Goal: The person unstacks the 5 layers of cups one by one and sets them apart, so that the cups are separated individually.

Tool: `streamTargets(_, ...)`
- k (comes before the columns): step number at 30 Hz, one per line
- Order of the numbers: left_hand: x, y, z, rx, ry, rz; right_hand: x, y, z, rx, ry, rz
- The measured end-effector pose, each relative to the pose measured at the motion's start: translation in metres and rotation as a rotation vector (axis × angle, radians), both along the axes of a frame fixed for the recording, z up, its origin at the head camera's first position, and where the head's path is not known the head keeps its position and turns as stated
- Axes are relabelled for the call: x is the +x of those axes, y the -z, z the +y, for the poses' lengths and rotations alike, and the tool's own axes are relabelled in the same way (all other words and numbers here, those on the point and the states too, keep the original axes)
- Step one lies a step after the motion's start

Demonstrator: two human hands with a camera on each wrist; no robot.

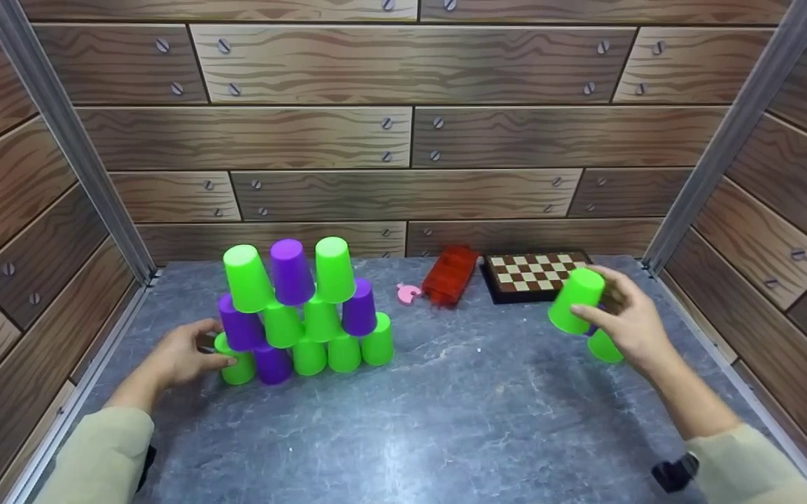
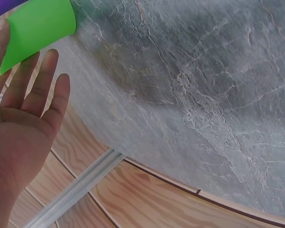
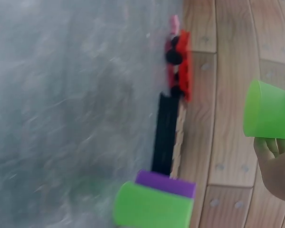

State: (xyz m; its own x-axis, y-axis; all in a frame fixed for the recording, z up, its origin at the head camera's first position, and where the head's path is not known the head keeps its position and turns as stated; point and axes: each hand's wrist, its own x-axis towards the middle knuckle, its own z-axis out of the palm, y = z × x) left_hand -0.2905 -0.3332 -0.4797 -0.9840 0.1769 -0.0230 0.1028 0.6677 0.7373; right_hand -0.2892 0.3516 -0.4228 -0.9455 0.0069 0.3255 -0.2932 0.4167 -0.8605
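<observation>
On the left of the table stands a stepped stack of upside-down green and purple plastic cups, three across its top row: a green cup [image 1: 248, 278], a purple cup [image 1: 292, 271] and another green cup [image 1: 334, 270]. My left hand [image 1: 183, 352] is at the stack's lower left end, thumb and fairly straight fingers either side of the bottom green cup [image 1: 238, 369]; whether they touch it I cannot tell. Raised on the right, my right hand [image 1: 633, 323] grips a green cup [image 1: 577, 301], mouth down. Below that hand are a green cup [image 1: 606, 347] and a purple cup [image 3: 166, 184], partly hidden in the head view.
Toward the back of the table lie a pink piece [image 1: 408, 293], a red toy-like object [image 1: 451, 276] with black wheels in the right wrist view, and a checkered game board [image 1: 530, 271]. Wood-patterned walls [image 1: 403, 136] enclose the grey marbled table [image 1: 431, 420].
</observation>
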Motion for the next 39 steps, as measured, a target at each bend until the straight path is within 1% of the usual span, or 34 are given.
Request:
streamTargets(3,0.0,0.001,0.001,0.0,-0.007,-0.005,0.006,0.012,0.014,0.01,0.033,-0.016)
streamTargets(8,0.0,0.001,-0.001,-0.011,-0.013,0.0,0.014,0.028,0.033,-0.011,0.056,-0.056)
streamTargets(16,0.001,0.002,-0.003,0.009,-0.01,-0.016,0.021,0.051,0.056,-0.031,0.095,-0.052)
streamTargets(21,0.0,0.002,-0.001,0.001,-0.016,-0.032,0.026,0.065,0.071,0.013,0.122,-0.072)
streamTargets(25,-0.001,0.003,0.0,0.005,-0.011,-0.026,0.03,0.074,0.08,0.021,0.131,-0.086)
streamTargets(29,-0.001,0.002,0.001,0.004,-0.007,-0.021,0.032,0.084,0.088,0.036,0.14,-0.099)
streamTargets(34,0.0,-0.001,0.002,0.01,-0.008,-0.02,0.031,0.094,0.096,0.075,0.16,-0.149)
streamTargets(39,0.0,-0.002,0.001,0.013,-0.005,-0.018,0.029,0.099,0.101,0.099,0.173,-0.172)
